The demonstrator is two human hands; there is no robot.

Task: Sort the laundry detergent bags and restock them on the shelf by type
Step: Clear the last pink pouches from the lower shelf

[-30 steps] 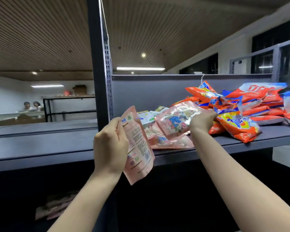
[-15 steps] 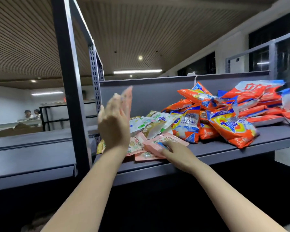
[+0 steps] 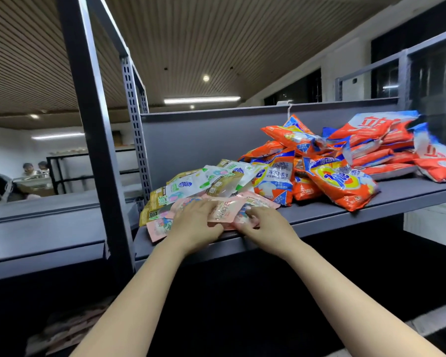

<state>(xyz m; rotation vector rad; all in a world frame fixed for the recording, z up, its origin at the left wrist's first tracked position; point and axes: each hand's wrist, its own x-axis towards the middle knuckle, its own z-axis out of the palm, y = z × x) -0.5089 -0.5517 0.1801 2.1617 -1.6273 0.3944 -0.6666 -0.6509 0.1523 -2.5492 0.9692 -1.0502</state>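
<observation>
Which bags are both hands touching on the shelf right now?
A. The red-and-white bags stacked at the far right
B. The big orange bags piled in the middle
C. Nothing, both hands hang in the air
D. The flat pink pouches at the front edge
D: the left hand and the right hand both rest on the pink pouches at the shelf front, apart from the orange bags.

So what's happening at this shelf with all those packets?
A person is sorting laundry detergent bags on a grey shelf. Both hands, left hand and right hand, rest on a small stack of pink bags at the shelf's front edge. Behind lie white and gold pouches, and to the right a heap of orange bags.
</observation>
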